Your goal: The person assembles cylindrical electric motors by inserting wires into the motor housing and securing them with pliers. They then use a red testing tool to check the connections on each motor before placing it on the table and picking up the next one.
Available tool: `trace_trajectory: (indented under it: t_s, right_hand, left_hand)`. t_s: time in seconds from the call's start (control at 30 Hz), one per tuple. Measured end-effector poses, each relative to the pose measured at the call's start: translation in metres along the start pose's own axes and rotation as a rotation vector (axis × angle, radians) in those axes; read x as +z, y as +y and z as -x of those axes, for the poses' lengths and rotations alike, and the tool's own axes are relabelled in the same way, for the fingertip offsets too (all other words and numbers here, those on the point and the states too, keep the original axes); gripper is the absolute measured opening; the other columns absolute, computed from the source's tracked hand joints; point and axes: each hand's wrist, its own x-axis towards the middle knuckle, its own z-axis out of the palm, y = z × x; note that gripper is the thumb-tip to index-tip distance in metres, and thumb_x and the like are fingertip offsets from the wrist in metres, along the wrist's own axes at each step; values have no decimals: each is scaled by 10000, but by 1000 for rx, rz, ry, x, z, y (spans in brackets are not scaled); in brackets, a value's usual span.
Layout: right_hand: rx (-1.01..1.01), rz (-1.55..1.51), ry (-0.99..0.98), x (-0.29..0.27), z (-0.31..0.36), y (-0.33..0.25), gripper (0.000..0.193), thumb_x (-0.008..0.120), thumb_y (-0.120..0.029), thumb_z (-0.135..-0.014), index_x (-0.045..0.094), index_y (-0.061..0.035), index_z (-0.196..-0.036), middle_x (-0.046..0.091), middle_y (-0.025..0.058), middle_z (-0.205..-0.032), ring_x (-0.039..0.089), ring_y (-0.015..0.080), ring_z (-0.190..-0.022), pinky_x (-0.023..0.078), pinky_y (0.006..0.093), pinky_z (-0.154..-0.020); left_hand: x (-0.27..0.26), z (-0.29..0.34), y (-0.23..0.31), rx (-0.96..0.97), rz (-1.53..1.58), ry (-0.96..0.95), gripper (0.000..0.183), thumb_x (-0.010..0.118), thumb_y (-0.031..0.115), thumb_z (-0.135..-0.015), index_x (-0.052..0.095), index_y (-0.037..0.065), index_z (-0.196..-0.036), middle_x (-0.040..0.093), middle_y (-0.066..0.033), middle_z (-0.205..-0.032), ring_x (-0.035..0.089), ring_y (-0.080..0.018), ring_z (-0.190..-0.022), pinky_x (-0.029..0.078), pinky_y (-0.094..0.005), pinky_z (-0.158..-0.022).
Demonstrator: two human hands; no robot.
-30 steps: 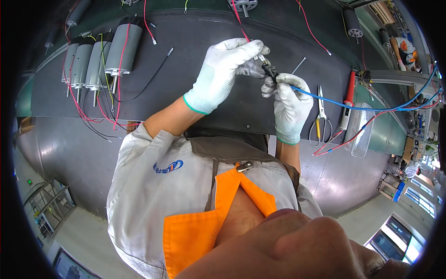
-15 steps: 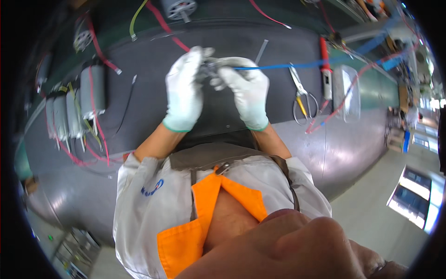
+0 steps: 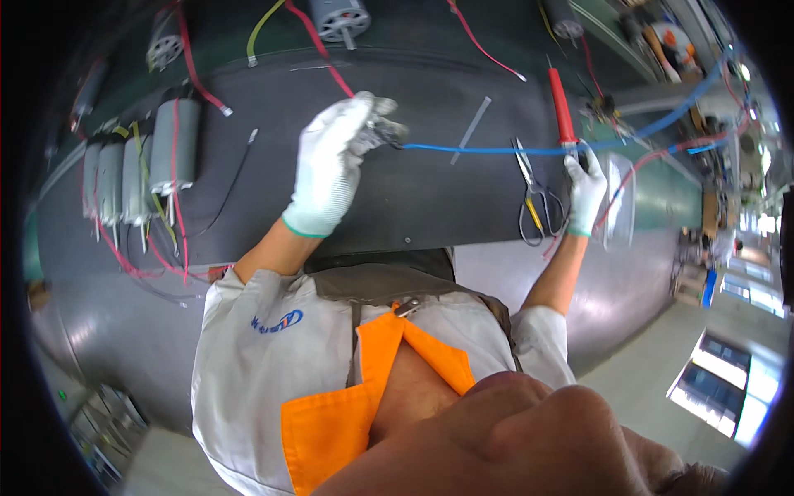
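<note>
Far left of the left grip: grey motors [image 3: 132, 186], leads trailing; nearer to it, a black wire [image 3: 241, 168]. Left hand [image 3: 327, 157]: fingers pinched on wires, red wire [image 3: 322, 48] coming in from above, blue wire [image 3: 496, 150] running off rightward; held ends mostly hidden, blurry. Wires look light, bendy, maybe slick through gloves; pinch near the ends, don't tug. Between grips: pale strip [image 3: 471, 131], blue wire crossing it; then scissors [image 3: 526, 169], just left of the right grip. Red tool [image 3: 561, 107] points up and away from right hand [image 3: 585, 186], fingers part curled at its lower end, can't tell if closed on it. Tool probably light, rigid; hold by handle, avoid metal tip. Clear tray [image 3: 620, 227] just right of that grip
</note>
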Motion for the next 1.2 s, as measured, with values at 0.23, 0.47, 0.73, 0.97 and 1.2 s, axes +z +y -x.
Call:
trace_trajectory:
  t_s: [0.23, 0.47, 0.73, 0.97, 1.2]
  right_hand:
    - [49, -186, -640, 123, 5, -131, 504, 724, 40, -856, 635, 48, -1352, 710, 119, -1203, 662, 135, -1061, 525, 249, -906]
    - [11, -56, -724, 180, -15, -115, 343, 770, 61, -819, 706, 72, -1156, 732, 93, -1076, 671, 142, -968, 540, 278, -892]
    - [-164, 264, -229, 87, 24, -121, 311, 726, -76, -848, 728, -18, -1154, 751, 168, -1025, 734, 271, -901, 556, 366, -826]
    - [-306, 953, -3, 3, 32, -48, 621, 777, -119, -816, 586, -81, -1405, 706, 185, -1128, 702, 320, -982, 553, 412, -877]
    - [26, -591, -1013, 138, 94, -157, 555, 725, -329, -965, 617, 51, -1355, 742, 187, -1087, 728, 231, -940, 562, 336, -859]
  left_hand:
    - [-11, 6, 5, 13, 64, 28, 289, 669, 205, -1010, 673, -55, -1137, 736, -145, -1062, 725, -207, -886, 570, -342, -865]
    - [-13, 8, 8, -12, 0, 15, 300, 627, 209, -1033, 668, -63, -1151, 729, -136, -1041, 718, -209, -904, 544, -328, -868]
    - [-13, 1, 2, -8, -52, 60, 305, 592, 248, -1053, 682, -35, -1119, 715, -97, -959, 693, -179, -852, 551, -344, -846]
    - [-5, -12, -8, -42, -35, -123, 337, 555, 273, -1072, 689, -36, -1086, 722, -119, -1024, 690, -188, -919, 534, -361, -922]
    - [-34, -19, 0, 59, -588, -61, 368, 542, 291, -1076, 707, -28, -993, 706, -158, -1104, 663, -203, -943, 510, -363, -894]
